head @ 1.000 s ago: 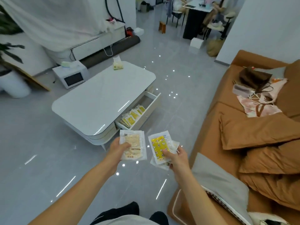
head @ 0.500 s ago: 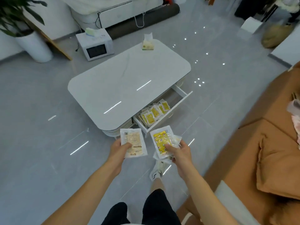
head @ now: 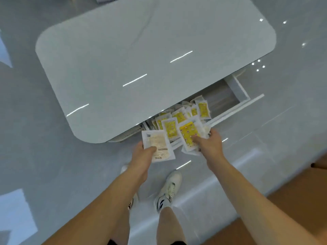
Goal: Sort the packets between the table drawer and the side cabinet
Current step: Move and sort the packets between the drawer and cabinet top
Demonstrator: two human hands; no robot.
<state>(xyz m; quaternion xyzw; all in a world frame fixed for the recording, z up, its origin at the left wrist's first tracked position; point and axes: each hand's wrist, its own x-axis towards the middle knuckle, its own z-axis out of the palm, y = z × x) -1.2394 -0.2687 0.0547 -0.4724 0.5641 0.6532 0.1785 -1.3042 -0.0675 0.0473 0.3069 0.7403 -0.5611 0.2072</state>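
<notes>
My left hand (head: 143,156) holds a beige packet (head: 157,145) by its lower edge, just in front of the table's near corner. My right hand (head: 209,142) grips a small stack of packets with a yellow packet (head: 188,132) on top, right above the front rail of the open drawer (head: 238,91). Several yellow packets (head: 184,114) lie piled in the drawer's left half; its right half shows bare bottom. The side cabinet is out of view.
The white table top (head: 141,59) fills the upper view, with glossy grey floor (head: 35,165) around it. My two feet in white shoes (head: 168,190) stand close to the drawer. A brown sofa edge (head: 300,200) lies at the lower right.
I have stepped up to the table and now look straight down. Both hands, still holding their packets, have come to the open drawer's front edge.
</notes>
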